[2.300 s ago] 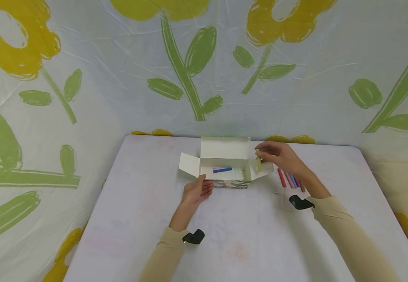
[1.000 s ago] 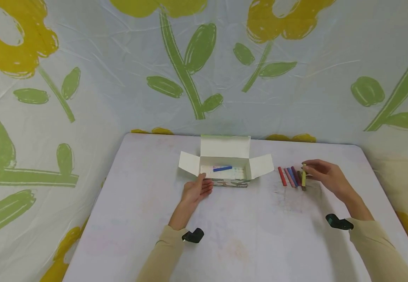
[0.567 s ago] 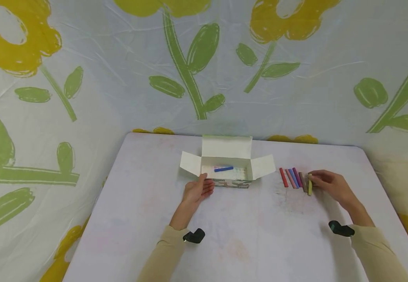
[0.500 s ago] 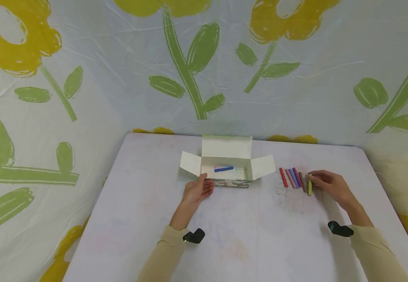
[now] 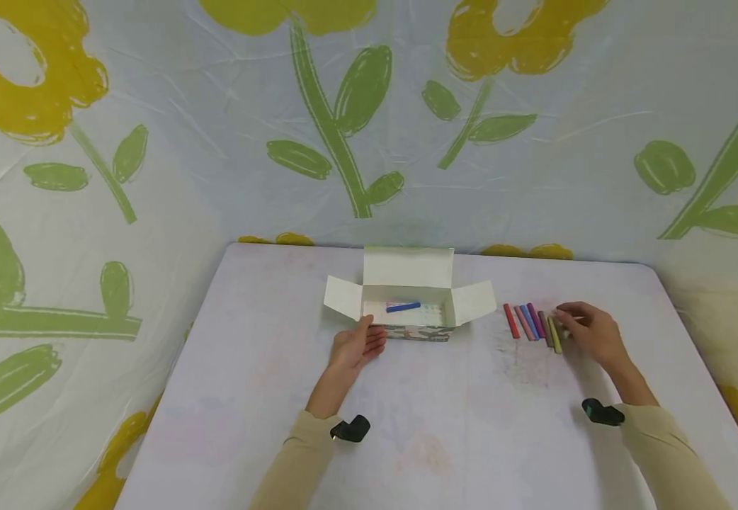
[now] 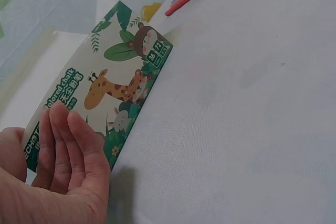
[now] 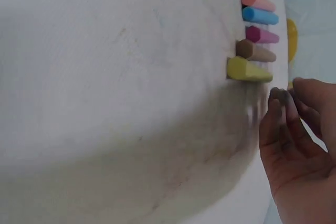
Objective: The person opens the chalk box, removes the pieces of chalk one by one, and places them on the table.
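My left hand [image 5: 351, 348] holds the front left corner of a chalk box [image 5: 418, 333], thumb at the rim and fingers along the printed front. In the left wrist view the box front [image 6: 113, 90] carries cartoon animals and the words "colored chalk". A blue chalk stick [image 5: 403, 307] lies inside the box. Just off the far end of a yellow chalk stick [image 7: 247, 70] is my right hand [image 7: 299, 145], fingers loosely bent and holding nothing. The yellow stick ends a row beside a brown [image 7: 255, 51], a purple [image 7: 262, 34], a blue [image 7: 260, 15], a pink [image 7: 257, 0] and a red stick [image 5: 511, 321].
The box stands with its back lid [image 5: 409, 268] raised and its side flaps [image 5: 474, 302] spread outward. Chalk smudges mark the white table [image 5: 445, 439] in front of the row. A flower-print cloth [image 5: 216, 127] hangs behind and beside the table.
My right hand carried the yellow chalk from above the right flap to the right end of the row, laid it beside the brown one and let go. My left hand stayed on the box.
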Demonstrator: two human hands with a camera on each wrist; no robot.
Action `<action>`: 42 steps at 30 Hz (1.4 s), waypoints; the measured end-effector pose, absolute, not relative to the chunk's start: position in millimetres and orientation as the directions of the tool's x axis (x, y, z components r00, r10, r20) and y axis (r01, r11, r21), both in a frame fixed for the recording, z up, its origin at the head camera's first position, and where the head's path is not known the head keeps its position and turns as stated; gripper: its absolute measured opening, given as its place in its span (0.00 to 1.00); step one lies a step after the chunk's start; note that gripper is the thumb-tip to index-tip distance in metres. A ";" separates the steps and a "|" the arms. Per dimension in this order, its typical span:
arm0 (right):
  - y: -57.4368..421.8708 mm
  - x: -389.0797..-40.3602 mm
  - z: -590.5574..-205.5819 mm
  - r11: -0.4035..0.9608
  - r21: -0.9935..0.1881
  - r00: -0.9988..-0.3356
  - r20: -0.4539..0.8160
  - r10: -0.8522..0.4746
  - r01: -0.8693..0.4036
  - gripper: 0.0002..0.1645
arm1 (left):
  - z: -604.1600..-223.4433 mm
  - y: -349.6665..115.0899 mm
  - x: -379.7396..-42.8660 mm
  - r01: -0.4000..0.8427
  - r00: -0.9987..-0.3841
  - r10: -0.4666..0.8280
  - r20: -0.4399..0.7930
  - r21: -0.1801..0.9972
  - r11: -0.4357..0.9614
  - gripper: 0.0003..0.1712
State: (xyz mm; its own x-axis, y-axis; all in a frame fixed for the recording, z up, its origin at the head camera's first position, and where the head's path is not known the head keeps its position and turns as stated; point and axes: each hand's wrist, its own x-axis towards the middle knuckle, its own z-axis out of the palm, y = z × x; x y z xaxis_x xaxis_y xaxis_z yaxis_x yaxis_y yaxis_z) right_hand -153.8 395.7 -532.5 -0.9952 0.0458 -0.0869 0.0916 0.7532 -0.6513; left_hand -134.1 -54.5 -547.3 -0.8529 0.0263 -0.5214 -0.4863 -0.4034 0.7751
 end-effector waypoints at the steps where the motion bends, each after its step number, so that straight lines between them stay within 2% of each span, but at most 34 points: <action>1: 394.2 -154.5 -530.7 0.749 -0.655 -0.995 -0.078 0.059 0.096 0.28 | -547.2 -54.5 -134.2 -0.487 -0.852 0.026 -0.523 0.774 -0.405 0.23; 13: 376.9 -163.6 -503.0 0.714 -0.698 -0.998 -0.018 0.066 0.060 0.29 | -549.5 -54.7 -134.6 -0.488 -0.852 0.026 -0.523 0.774 -0.403 0.23; 20: 359.6 -169.1 -484.5 0.676 -0.737 -1.000 0.015 0.015 -0.001 0.29 | -549.5 -55.9 -133.0 -0.485 -0.857 0.032 -0.515 0.783 -0.390 0.24; 23: 351.5 -170.1 -477.6 0.653 -0.754 -0.997 0.075 -0.017 -0.067 0.25 | -549.3 -55.2 -133.2 -0.488 -0.855 0.031 -0.518 0.782 -0.389 0.24; 26: 342.0 -171.6 -469.9 0.647 -0.753 -0.992 0.117 -0.046 -0.119 0.22 | -549.3 -54.4 -133.6 -0.489 -0.852 0.028 -0.522 0.778 -0.394 0.24; 37: 302.1 -180.4 -451.9 0.616 -0.750 -0.971 0.196 -0.139 -0.239 0.21 | -551.8 -53.8 -135.1 -0.492 -0.853 0.037 -0.520 0.778 -0.391 0.23; 42: 280.5 -184.2 -446.4 0.617 -0.744 -0.966 0.195 -0.168 -0.258 0.19 | -550.7 -54.1 -134.4 -0.493 -0.852 0.032 -0.523 0.778 -0.390 0.24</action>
State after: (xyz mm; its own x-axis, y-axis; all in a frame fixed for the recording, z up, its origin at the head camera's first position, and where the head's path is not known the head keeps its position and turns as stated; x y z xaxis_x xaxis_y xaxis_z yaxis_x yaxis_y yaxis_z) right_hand -184.2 280.5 -446.4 -0.9662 -0.1684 0.1952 -0.2578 0.6168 -0.7437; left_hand -134.4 -54.1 -550.7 -0.8518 0.0324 -0.5229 -0.4925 -0.3900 0.7780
